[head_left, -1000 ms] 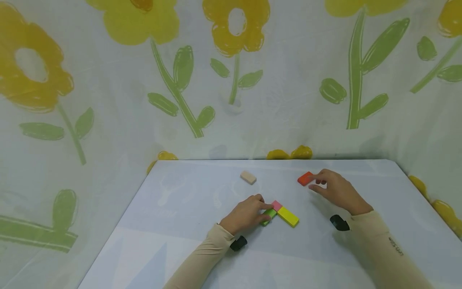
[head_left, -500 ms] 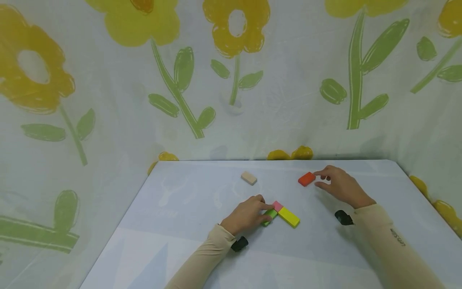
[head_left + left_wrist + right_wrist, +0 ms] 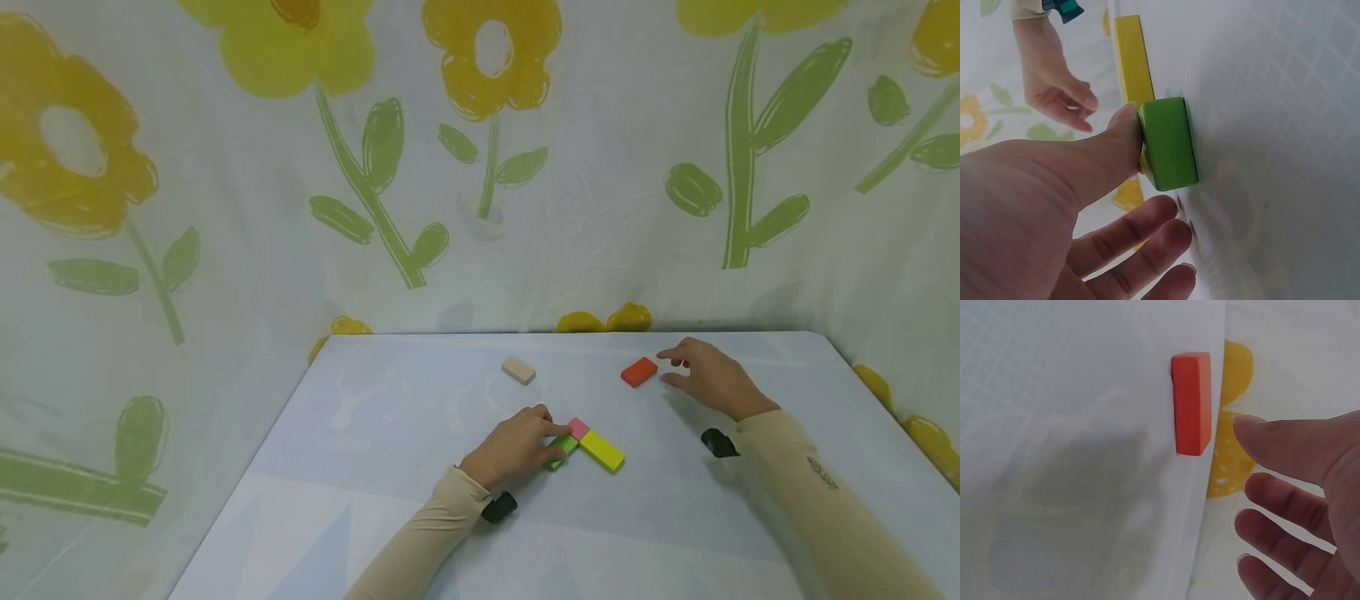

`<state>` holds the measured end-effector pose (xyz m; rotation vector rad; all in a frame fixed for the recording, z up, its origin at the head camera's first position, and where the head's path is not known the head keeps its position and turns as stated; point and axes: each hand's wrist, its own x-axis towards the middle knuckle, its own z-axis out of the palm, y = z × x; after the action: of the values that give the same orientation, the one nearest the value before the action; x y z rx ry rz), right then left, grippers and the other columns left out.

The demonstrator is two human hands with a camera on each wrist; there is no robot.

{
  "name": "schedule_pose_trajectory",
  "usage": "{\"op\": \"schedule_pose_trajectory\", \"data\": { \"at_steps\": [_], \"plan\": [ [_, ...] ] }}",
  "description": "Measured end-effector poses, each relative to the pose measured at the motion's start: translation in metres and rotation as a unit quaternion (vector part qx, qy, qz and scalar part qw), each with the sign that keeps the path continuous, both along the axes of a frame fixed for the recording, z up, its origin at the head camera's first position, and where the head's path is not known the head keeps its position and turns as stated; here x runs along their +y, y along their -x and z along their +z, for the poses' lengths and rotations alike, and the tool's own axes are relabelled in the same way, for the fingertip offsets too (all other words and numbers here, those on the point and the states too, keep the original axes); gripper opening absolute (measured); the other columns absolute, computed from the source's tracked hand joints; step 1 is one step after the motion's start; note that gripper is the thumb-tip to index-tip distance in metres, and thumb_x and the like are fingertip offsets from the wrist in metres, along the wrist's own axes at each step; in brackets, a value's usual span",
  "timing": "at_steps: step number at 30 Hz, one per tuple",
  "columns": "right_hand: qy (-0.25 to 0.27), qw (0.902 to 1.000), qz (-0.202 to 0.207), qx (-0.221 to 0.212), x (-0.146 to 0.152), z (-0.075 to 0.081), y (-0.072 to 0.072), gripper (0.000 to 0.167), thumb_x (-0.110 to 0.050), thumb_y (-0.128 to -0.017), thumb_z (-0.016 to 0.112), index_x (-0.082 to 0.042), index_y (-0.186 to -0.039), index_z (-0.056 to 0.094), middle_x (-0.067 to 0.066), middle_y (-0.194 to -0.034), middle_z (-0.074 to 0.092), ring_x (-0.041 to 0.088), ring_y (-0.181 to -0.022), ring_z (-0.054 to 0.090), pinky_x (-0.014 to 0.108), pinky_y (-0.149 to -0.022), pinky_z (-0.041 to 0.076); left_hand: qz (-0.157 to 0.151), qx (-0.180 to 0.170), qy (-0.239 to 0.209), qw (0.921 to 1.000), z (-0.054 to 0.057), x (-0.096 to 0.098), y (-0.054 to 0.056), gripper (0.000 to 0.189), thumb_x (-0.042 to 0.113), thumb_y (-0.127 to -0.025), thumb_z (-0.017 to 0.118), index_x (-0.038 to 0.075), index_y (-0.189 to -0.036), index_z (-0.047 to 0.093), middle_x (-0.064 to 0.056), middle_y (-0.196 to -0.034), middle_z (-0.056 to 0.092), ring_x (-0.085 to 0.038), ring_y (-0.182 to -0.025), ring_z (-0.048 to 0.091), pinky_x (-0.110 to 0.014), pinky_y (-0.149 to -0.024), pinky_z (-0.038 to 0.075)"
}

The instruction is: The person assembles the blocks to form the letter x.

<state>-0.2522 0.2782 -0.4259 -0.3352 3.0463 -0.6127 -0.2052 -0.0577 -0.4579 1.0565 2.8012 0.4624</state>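
My left hand (image 3: 510, 447) is over a small group of coloured blocks on the table, pinching the green block (image 3: 562, 452) between thumb and index finger. The left wrist view has the thumb on an edge of the green block (image 3: 1169, 144), with the lower fingers spread below it. A pink block (image 3: 578, 428) lies by the index fingertip. Beside it a yellow block (image 3: 602, 452) slants away to the right. My right hand (image 3: 708, 379) hovers just right of the orange-red block (image 3: 639, 372), thumb and fingers apart. The right wrist view shows a gap between the thumb and that block (image 3: 1191, 403).
A pale wooden block (image 3: 518, 370) lies towards the back of the white table (image 3: 360, 433). Behind the table hangs a cloth (image 3: 600, 208) with printed yellow flowers. Dark devices are strapped at both wrists.
My right hand has drawn back to the right, away from the orange-red block, which stays on the table. The left hand and the grouped blocks have stayed put.
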Motion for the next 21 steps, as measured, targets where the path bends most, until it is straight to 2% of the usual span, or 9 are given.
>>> {"op": "schedule_pose_trajectory", "data": {
  "at_steps": [12,21],
  "plan": [
    [-0.044,0.9988,0.021,-0.002,0.002,-0.008,0.018,0.044,-0.013,-0.091,0.078,0.0,-0.131,0.069,0.015,-0.106,0.069,0.029,-0.095,0.064,0.051,-0.086,0.058,0.003,0.0,-0.002,1.0,-0.002,-0.001,0.0,0.043,0.033,-0.094,0.077,0.023,-0.136,0.07,0.001,-0.109,0.065,-0.005,-0.085,0.05,-0.015,-0.068,0.042],
    [-0.059,0.9979,0.025,-0.012,0.0,-0.011,0.024,0.046,-0.012,-0.091,0.077,0.002,-0.134,0.066,0.017,-0.111,0.067,0.033,-0.101,0.065,0.055,-0.09,0.056,-0.002,0.004,-0.009,1.0,-0.002,-0.001,0.0,0.043,0.032,-0.094,0.077,0.022,-0.135,0.07,0.0,-0.108,0.066,-0.006,-0.085,0.051,-0.014,-0.069,0.042]
  ]
}}
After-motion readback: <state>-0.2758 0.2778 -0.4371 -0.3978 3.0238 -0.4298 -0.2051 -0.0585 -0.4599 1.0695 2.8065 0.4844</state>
